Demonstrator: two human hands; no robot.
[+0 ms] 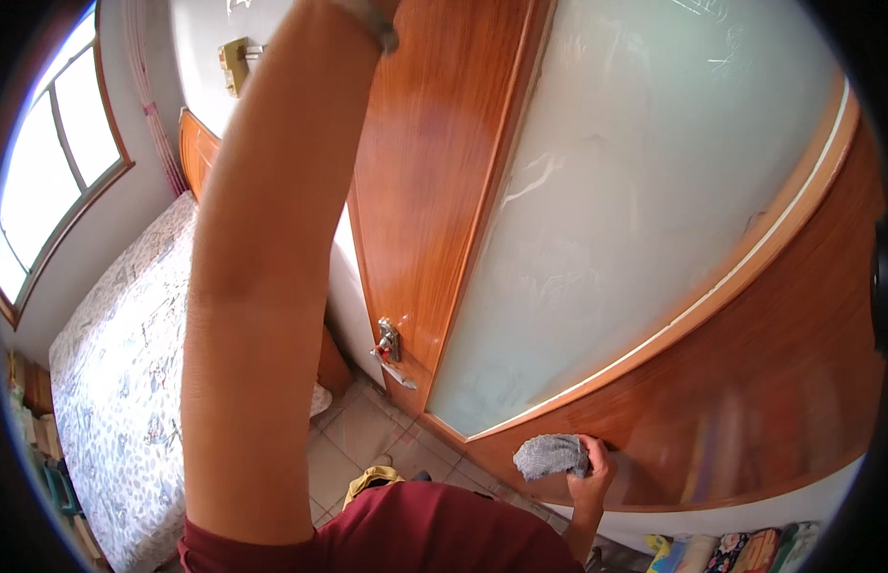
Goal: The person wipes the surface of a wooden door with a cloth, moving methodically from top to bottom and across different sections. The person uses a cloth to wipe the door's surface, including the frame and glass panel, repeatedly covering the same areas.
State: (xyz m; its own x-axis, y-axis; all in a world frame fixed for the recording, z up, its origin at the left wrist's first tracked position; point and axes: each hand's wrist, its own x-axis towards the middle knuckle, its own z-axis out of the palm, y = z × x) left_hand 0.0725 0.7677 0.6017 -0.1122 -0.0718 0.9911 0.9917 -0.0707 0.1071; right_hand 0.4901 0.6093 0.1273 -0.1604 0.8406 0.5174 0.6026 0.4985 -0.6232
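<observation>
My right hand (596, 467) grips a bunched grey cloth (549, 456), low in front of the reddish-brown wooden door (425, 153). The cloth bulges out to the left of the fingers. Whether it touches the wood I cannot tell. My left forearm (263, 286) reaches up across the view, close to the camera, with a band (375, 21) at the wrist. The left hand itself lies beyond the upper edge. A large frosted glass panel (616, 210), faintly streaked, fills the middle of the door.
A metal door handle (389, 342) with something red on it juts from the door's left part. To the left are a bed (129, 382) with a patterned cover and a bright window (67, 143). Folded fabrics (740, 549) lie at the lower right, and floor tiles (353, 430) show below.
</observation>
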